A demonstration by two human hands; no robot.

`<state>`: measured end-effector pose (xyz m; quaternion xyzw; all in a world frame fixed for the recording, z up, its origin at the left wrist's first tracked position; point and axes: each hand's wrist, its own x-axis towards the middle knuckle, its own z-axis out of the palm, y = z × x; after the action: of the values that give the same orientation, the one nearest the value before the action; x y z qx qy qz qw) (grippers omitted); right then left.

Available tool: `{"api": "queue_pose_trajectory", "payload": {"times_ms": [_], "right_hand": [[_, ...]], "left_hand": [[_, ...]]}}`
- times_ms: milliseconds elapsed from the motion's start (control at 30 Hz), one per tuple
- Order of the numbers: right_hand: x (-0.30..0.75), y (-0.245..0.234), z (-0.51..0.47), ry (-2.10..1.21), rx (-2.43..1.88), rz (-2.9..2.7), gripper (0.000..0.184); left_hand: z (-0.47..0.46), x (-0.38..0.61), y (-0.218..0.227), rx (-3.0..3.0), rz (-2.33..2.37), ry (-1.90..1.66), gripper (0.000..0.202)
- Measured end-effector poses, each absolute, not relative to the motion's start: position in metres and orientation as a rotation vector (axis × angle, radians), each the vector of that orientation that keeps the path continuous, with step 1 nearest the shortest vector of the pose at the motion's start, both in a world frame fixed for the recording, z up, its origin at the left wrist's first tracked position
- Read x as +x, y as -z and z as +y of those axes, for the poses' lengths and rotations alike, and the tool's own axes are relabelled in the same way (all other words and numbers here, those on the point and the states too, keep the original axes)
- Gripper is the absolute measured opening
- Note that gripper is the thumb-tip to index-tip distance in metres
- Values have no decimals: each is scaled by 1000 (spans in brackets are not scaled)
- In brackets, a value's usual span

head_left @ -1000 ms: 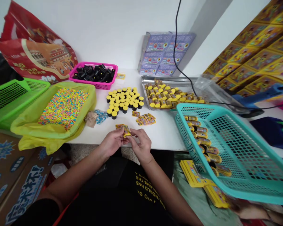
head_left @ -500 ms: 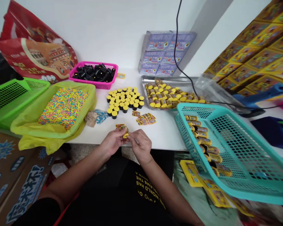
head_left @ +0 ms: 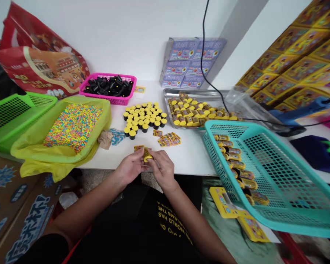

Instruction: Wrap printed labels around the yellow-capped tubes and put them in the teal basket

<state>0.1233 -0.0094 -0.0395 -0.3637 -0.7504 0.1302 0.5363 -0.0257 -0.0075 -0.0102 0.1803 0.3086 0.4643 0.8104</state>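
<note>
My left hand [head_left: 130, 167] and my right hand [head_left: 161, 167] meet at the near edge of the white table [head_left: 192, 154]. Both pinch one small yellow-capped tube [head_left: 147, 154] with a printed label around it. A loose label [head_left: 138, 148] lies just beyond my fingers. Further back stands a cluster of yellow-capped black tubes [head_left: 144, 116], with a small pile of printed labels [head_left: 169, 139] to its right.
A yellow-lined tray of coloured candy beads [head_left: 73, 126] and a green basket [head_left: 13, 113] sit left. A pink basket of black tubes [head_left: 108, 87] stands behind. Right are a metal tray of labelled tubes [head_left: 198, 112] and a teal basket [head_left: 266, 176]. Yellow sheets [head_left: 236, 214] lie below.
My hands stay together on the tube and have turned it slightly. The view has shifted a little; the yellow sheets below the teal basket appear spread differently.
</note>
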Motion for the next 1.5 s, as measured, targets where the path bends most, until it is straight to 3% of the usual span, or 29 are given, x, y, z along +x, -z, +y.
{"api": "queue_pose_trajectory", "payload": {"times_ms": [367,700,1000,1167,1333,1500], "right_hand": [[115,41,-12,-314,-820,-1693,15],[128,30,-17,-324,-954,-1752,25],[145,23,-31,-143,-1055,-1943,22],[186,-9,-64,-125,-1126,-1855,24],[292,-55,-76,97,-1523,-1651,19],[410,-64,-49,112,-2184,-1558,15]], "left_hand": [[-9,-20,15,368,772,-1037,23],[-8,-20,12,434,781,-1032,21],[-19,-12,4,779,979,-896,35],[-18,-17,-1,885,970,-828,42],[-4,-23,3,825,1134,-927,50],[5,-25,10,900,1194,-997,49]]}}
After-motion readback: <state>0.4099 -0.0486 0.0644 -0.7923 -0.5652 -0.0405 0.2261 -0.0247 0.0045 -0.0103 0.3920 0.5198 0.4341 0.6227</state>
